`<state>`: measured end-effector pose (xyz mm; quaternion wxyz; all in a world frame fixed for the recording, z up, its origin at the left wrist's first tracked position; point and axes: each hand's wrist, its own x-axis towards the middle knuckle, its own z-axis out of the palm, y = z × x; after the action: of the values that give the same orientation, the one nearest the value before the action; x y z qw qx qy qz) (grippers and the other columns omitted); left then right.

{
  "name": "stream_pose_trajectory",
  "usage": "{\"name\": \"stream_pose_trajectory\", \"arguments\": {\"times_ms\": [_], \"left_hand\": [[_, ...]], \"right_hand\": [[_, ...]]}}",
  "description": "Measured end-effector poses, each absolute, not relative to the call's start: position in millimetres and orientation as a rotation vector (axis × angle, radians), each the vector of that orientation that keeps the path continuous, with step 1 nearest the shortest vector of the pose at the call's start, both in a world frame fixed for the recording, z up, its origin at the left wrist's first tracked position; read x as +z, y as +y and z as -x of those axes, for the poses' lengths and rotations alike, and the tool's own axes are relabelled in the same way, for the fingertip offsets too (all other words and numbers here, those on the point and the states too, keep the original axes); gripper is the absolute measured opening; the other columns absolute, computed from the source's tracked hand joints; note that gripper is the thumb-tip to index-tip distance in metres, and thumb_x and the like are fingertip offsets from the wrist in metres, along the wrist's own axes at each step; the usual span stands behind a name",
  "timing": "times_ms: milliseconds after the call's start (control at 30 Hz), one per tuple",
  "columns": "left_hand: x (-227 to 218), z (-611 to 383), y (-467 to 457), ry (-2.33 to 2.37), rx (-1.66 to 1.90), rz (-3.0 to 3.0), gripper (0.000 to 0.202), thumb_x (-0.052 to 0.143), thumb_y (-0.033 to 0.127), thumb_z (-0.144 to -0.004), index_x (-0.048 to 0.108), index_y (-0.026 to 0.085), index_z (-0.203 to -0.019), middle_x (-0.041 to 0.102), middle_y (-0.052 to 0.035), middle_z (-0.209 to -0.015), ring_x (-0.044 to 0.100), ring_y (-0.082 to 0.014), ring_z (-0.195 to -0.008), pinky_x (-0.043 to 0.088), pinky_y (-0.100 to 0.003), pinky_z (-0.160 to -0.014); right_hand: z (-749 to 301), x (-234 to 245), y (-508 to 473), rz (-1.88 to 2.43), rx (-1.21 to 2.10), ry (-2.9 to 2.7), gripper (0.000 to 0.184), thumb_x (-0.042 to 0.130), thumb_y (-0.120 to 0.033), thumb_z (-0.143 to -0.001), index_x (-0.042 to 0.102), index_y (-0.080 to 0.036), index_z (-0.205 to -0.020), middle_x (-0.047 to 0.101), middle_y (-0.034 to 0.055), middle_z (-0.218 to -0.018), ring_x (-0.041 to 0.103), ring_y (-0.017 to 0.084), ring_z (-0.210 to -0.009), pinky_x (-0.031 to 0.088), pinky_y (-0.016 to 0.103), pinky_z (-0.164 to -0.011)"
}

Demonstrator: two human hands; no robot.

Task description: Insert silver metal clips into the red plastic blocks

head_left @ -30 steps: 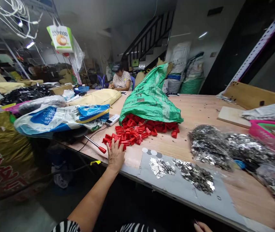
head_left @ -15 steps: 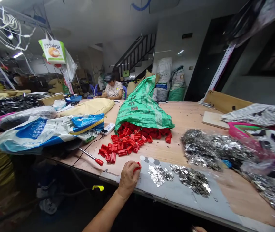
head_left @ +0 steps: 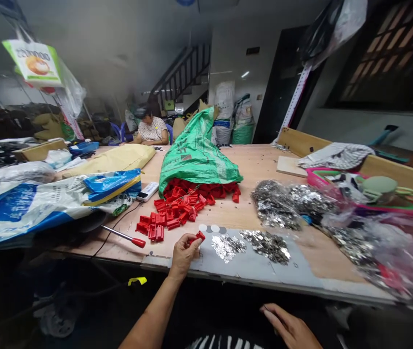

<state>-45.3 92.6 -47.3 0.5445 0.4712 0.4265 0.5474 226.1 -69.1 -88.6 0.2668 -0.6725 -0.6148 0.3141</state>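
Observation:
My left hand rests at the table's front edge with its fingers closed on a red plastic piece. Just beyond it lies a heap of red plastic pieces spilling from a green sack. To the right of that hand, small silver metal parts lie in piles on a grey sheet. My right hand is low, below the table edge, near my lap; its fingers are loosely curved and something thin and dark seems to sit at the fingertips.
A red-handled tool and a white remote lie left of the red heap. Blue-white and yellow sacks fill the left side. Clear bags of silver parts and a pink basket stand right. A person sits at the far end.
My left hand drew back from the red heap to the table's front edge, holding one red piece. The view swung right and my right hand came further into view.

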Motion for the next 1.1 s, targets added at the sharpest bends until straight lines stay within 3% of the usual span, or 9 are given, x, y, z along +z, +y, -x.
{"name": "stream_pose_trajectory", "arguments": {"times_ms": [133, 300, 567, 800, 967, 1100], "left_hand": [[-48, 51, 89, 1.003, 1.311, -1.063, 0.037, 0.07, 0.048, -0.071, 0.059, 0.014, -0.078, 0.056, 0.0036, -0.064, 0.051, -0.0068, -0.057, 0.042, -0.016, -0.053], [-51, 55, 86, 0.982, 1.267, -1.001, 0.037, 0.072, 0.045, -0.071, 0.054, 0.016, -0.085, 0.066, -0.0009, -0.076, 0.06, -0.0105, -0.06, 0.05, -0.022, -0.056], [-44, 57, 83, 1.03, 1.297, -1.102, 0.057, 0.08, 0.032, -0.062, 0.049, 0.02, -0.108, 0.066, -0.0024, -0.092, 0.067, -0.0154, -0.074, 0.055, -0.024, -0.061], [-45, 58, 83, 1.08, 1.304, -1.189, 0.052, 0.08, 0.029, -0.061, 0.051, 0.02, -0.104, 0.063, -0.0011, -0.091, 0.066, -0.0149, -0.079, 0.055, -0.022, -0.061], [-42, 57, 81, 1.121, 1.306, -1.191, 0.051, 0.081, 0.028, -0.059, 0.053, 0.018, -0.1, 0.062, -0.0028, -0.094, 0.066, -0.0157, -0.079, 0.056, -0.022, -0.058], [-42, 57, 81, 1.128, 1.303, -1.183, 0.05, 0.082, 0.029, -0.057, 0.054, 0.018, -0.098, 0.062, -0.001, -0.092, 0.065, -0.0148, -0.078, 0.055, -0.021, -0.058]], "right_hand": [[-216, -80, -71, 1.812, 0.862, -1.695, 0.036, 0.042, -0.05, -0.09, 0.069, -0.025, -0.091, 0.07, -0.0016, -0.073, 0.065, 0.016, -0.067, 0.049, 0.021, -0.064], [-227, -70, -75, 1.783, 0.809, -1.604, 0.034, 0.044, -0.047, -0.091, 0.066, -0.022, -0.094, 0.072, 0.0023, -0.09, 0.066, 0.017, -0.082, 0.049, 0.024, -0.074], [-261, -39, -60, 1.851, 0.299, -1.57, 0.026, 0.047, -0.041, -0.089, 0.063, -0.022, -0.092, 0.071, 0.0077, -0.094, 0.066, 0.022, -0.085, 0.051, 0.033, -0.078], [-263, -32, -29, 2.1, -0.001, -1.619, 0.02, 0.045, -0.029, -0.089, 0.061, -0.022, -0.1, 0.069, 0.0052, -0.1, 0.066, 0.021, -0.086, 0.048, 0.031, -0.071], [-254, -23, -16, 2.164, -0.034, -1.675, 0.012, 0.049, -0.03, -0.089, 0.06, -0.024, -0.089, 0.069, 0.0006, -0.091, 0.065, 0.018, -0.075, 0.041, 0.026, -0.058], [-253, -21, -13, 2.143, -0.023, -1.693, 0.011, 0.051, -0.029, -0.088, 0.06, -0.025, -0.086, 0.069, -0.0008, -0.086, 0.064, 0.016, -0.07, 0.038, 0.025, -0.055]]}}
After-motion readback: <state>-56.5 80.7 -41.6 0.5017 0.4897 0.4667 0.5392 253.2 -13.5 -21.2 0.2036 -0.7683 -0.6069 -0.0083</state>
